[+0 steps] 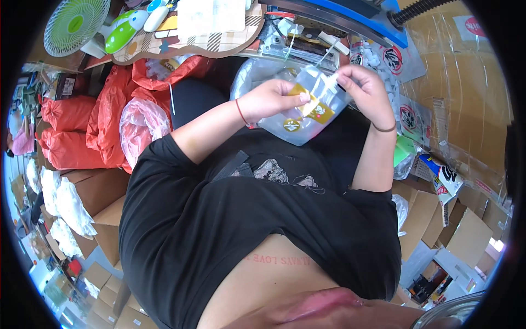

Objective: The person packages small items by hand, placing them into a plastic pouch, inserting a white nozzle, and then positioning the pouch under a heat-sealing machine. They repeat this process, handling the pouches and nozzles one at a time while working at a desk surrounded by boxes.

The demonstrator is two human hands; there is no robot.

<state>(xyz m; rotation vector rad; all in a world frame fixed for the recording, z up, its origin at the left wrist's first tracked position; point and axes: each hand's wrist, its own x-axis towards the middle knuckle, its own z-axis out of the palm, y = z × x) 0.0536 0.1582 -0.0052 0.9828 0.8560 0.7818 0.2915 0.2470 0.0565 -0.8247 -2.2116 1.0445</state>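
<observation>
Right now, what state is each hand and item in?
left hand: closed on the clear plastic pouch, gripping its left side
right hand: pinching the pouch's top edge
clear plastic pouch: held up between both hands
green desk fan: cannot tell if running
orange plastic bags: full, piled

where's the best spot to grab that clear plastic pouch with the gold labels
Probably by its upper edges, as it is held now: the left hand pinches the clear pouch at its top left from the side, and the right hand takes the top right corner. It is limp and hangs downward, so gripping the top keeps it hanging flat.
</observation>
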